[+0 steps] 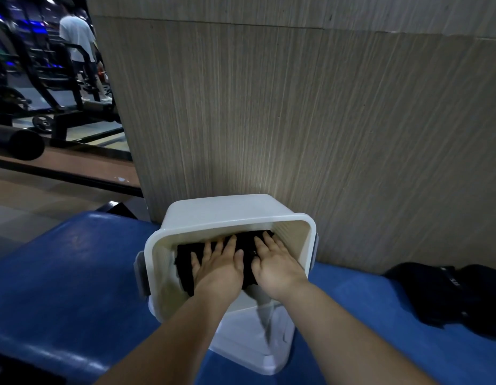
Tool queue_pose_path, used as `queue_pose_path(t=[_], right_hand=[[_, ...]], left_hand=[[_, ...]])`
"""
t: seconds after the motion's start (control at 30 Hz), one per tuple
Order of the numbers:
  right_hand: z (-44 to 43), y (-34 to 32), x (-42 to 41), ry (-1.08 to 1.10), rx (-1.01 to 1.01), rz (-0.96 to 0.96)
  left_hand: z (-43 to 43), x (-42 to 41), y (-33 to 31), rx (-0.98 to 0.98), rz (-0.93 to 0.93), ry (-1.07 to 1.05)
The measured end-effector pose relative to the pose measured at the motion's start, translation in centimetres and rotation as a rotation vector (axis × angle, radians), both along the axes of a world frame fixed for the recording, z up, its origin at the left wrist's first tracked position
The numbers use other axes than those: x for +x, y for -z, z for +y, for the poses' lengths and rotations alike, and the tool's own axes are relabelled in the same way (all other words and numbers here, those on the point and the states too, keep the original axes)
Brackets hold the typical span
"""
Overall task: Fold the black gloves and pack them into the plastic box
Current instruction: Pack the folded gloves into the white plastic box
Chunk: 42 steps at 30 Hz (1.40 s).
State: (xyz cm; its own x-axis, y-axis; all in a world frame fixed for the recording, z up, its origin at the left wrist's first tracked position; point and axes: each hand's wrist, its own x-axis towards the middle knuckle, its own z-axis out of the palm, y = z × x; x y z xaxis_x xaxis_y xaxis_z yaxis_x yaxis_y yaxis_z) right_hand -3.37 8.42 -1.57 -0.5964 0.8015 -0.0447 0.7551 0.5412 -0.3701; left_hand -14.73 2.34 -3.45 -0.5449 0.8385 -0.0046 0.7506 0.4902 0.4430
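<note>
Most of the black gloves (184, 259) lie hidden under the two hands, so the dark heap cannot be counted. It sits inside the one white plastic box (230, 212). The left hand (216, 265) and right hand (274, 262) lie flat on it side by side, fingers spread and pressing down. A white piece (252, 340) below the wrists is blurred. Right of the hands, one black bundle (449, 295) on the blue tabletop (74, 273) is cut off by the frame edge.

Gloves (185, 259) in box (227, 209); box on bench (60, 273), wall (296, 120) behind.
</note>
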Motion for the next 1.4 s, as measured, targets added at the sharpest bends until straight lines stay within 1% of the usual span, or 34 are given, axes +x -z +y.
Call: queue_pose_path(t=[0.33,0.53,0.67,0.8,0.93,1.03,1.13,1.27,1.33,1.4], right_hand=[[0.3,0.8,-0.2,0.005,-0.006,0.01],[0.2,0.2,-0.3,0.012,-0.018,-0.007],[0.0,-0.6,-0.2,0.012,0.016,-0.028],[-0.8,-1.8,0.4,0.012,0.073,0.007],[-1.7,-2.5,1.8,-0.01,0.156,0.078],[-2.5,-2.7,3.4,-0.026,0.169,0.13],[-3.2,-2.9,5.3,-0.041,0.207,0.192],[-4.5,-2.9,8.7,-0.053,0.282,0.232],[-4.8,-2.4,10.6,-0.018,0.314,0.227],[-4.7,-1.6,12.7,0.045,0.291,0.233]], left_hand=[[0.0,0.3,1.0,-0.006,0.021,-0.018],[0.0,0.1,0.2,-0.04,0.024,-0.004],[-0.1,0.0,-0.5,-0.02,0.039,0.01],[-0.7,0.3,-0.8,0.052,0.111,-0.001],[-1.4,1.6,-1.6,0.163,0.105,-0.013],[-1.9,2.6,-2.2,0.256,0.107,-0.013],[-2.5,4.1,-2.3,0.347,0.051,-0.004],[-3.0,6.5,-2.0,0.392,-0.018,0.024],[-3.1,7.9,-1.9,0.404,-0.061,0.04],[-3.1,9.3,-1.8,0.419,-0.064,0.035]])
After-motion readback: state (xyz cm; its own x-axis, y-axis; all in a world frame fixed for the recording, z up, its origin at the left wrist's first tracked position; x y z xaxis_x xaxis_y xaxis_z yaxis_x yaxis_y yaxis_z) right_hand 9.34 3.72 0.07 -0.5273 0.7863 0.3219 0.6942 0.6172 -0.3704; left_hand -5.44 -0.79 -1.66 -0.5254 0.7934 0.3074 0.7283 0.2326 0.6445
